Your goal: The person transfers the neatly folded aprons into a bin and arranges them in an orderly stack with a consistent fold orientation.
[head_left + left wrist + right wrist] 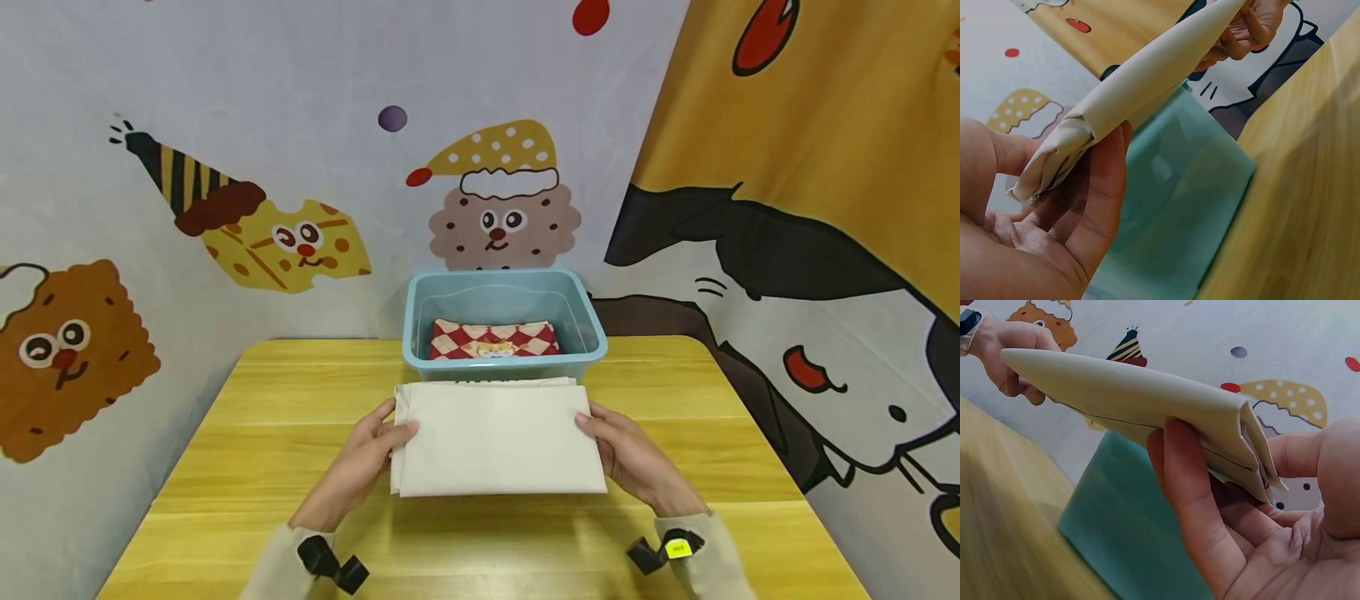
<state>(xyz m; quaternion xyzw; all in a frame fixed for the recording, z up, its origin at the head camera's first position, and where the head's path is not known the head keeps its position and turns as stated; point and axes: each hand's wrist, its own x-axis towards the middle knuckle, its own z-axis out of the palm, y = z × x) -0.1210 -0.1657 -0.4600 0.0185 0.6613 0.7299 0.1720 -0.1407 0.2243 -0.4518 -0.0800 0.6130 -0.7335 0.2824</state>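
A folded cream cloth, several layers thick, is held level above the table in front of the bin. My left hand grips its left end, thumb on top and fingers underneath. At the opposite end my right hand pinches the cloth the same way. Dark print shows along the cloth's far edge in the head view. Both wrist views show the folded layers between thumb and fingers, and a smooth rounded fold along one side.
Just beyond the cloth, a light blue plastic bin stands at the table's back edge. Inside it lies a folded red-and-white checked cloth. The wooden table backs onto a curtain printed with cartoon figures.
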